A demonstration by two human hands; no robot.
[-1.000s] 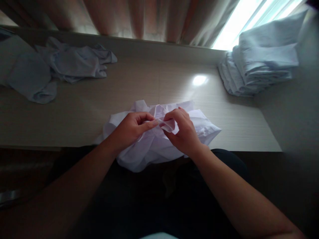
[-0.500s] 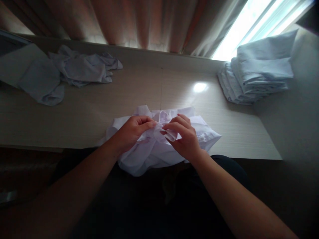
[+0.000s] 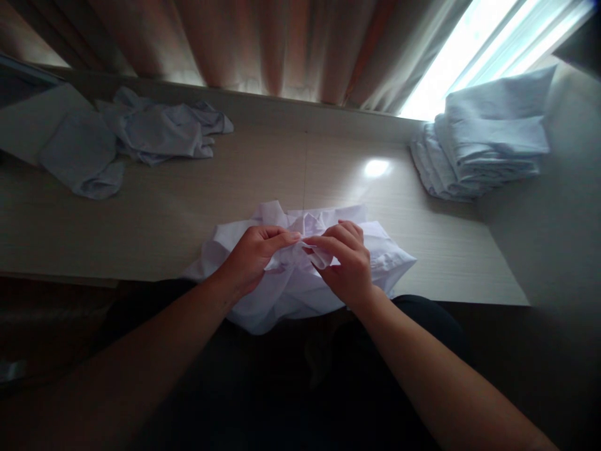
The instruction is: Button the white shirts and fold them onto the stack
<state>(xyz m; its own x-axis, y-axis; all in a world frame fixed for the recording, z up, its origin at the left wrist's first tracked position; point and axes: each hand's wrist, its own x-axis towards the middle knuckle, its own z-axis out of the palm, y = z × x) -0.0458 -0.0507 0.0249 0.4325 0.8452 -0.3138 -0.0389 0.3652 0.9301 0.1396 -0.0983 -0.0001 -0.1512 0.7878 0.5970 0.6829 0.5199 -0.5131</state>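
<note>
A crumpled white garment (image 3: pixel 291 294) lies at the near edge of the pale wooden table (image 3: pixel 188 213), partly hanging over it towards me. My left hand (image 3: pixel 256 254) pinches a fold of the cloth between thumb and fingers. My right hand (image 3: pixel 345 263) is closed on a small flap of the same garment right beside it. The fingertips of both hands almost meet above the middle of the cloth.
A loose heap of pale garments (image 3: pixel 136 134) lies at the back left of the table. A stack of folded white garments (image 3: pixel 483 138) stands at the back right by the window. Brown curtains (image 3: pixel 263 44) hang behind. A wall closes the right side.
The hands have drawn slightly closer together over the garment, and the flap in my right hand has been worked downward. The view has tilted up a little.
</note>
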